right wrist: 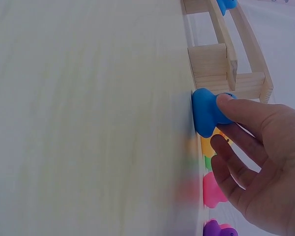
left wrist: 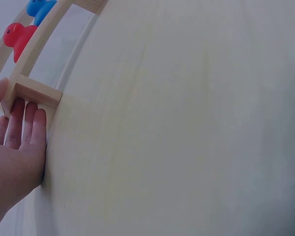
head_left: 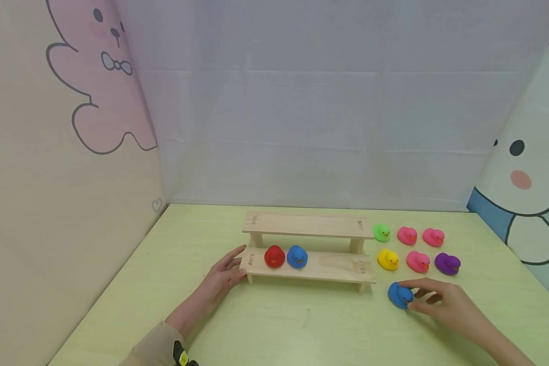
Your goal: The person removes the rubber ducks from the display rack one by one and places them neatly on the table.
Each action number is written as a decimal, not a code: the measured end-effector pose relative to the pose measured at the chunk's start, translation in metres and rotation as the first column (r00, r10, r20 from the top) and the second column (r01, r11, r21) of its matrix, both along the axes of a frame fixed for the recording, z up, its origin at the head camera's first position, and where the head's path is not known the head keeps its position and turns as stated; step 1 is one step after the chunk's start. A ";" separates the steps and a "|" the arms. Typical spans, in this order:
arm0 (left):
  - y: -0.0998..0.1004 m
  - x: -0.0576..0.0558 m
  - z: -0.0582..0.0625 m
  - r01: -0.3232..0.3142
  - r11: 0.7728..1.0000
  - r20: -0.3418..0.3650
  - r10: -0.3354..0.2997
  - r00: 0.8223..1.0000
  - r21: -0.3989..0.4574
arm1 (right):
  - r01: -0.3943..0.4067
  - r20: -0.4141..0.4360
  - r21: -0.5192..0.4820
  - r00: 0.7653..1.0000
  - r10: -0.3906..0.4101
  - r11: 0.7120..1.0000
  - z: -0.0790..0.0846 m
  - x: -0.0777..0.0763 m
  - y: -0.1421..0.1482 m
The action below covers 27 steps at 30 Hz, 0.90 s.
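My right hand pinches a blue rubber duck by its head between thumb and fingers. In the right wrist view this blue duck is at or very near the tabletop. My left hand rests with fairly straight fingers against the left end of a two-step wooden shelf; in the left wrist view its fingers reach the end support. On the lower step sit a red duck and, to its right, another blue duck. The upper step bears no ducks.
Right of the shelf stand a green duck, a yellow duck, three pink ducks and a purple duck on the pale table. A white sheet hangs behind, with printed cartoon panels on both sides.
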<state>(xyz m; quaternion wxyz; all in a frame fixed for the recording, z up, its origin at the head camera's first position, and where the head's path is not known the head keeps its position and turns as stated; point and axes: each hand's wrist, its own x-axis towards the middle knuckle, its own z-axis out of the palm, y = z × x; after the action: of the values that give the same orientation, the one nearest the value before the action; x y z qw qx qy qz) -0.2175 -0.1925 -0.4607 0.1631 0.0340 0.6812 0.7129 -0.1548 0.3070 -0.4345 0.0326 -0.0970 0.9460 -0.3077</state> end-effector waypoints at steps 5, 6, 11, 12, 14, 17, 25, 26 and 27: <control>0.000 0.000 0.000 0.002 1.000 0.003 -0.002 1.000 0.009 | 0.002 0.010 0.008 1.000 -0.002 1.000 0.001 0.000 0.000; 0.000 0.000 0.000 0.002 1.000 0.003 -0.002 1.000 0.008 | 0.002 0.013 0.010 1.000 -0.002 1.000 0.001 -0.001 0.000; 0.000 0.000 0.001 0.000 1.000 -0.002 0.000 1.000 0.009 | -0.004 0.028 0.021 1.000 0.004 1.000 0.003 -0.002 0.000; 0.001 0.000 0.001 0.000 1.000 -0.002 0.000 1.000 0.008 | -0.008 0.029 0.023 1.000 0.007 1.000 0.004 -0.003 0.000; 0.001 0.000 0.001 -0.005 1.000 -0.005 0.005 1.000 0.004 | -0.017 0.026 0.024 1.000 0.016 1.000 0.006 -0.003 -0.001; 0.001 0.000 -0.001 -0.020 1.000 -0.010 0.020 1.000 -0.010 | -0.037 -0.010 0.018 0.999 0.038 0.999 0.010 -0.004 -0.003; 0.003 0.000 -0.008 -0.059 0.995 -0.063 0.053 0.997 -0.085 | -0.076 -0.179 -0.001 0.981 0.074 0.997 0.022 -0.008 -0.019; 0.004 0.000 -0.008 -0.061 0.994 -0.066 0.056 0.996 -0.085 | -0.079 -0.207 -0.006 0.975 0.076 0.997 0.023 -0.008 -0.022; 0.004 0.000 -0.009 -0.065 0.994 -0.066 0.060 0.996 -0.084 | -0.080 -0.238 -0.009 0.968 0.075 0.997 0.024 -0.009 -0.026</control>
<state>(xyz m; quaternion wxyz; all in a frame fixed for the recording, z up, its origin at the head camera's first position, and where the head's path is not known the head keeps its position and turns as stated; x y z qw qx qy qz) -0.2175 -0.1887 -0.4692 0.1203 0.0283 0.7170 0.6861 -0.1637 0.2814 -0.4106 -0.0697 -0.1703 0.9357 -0.3011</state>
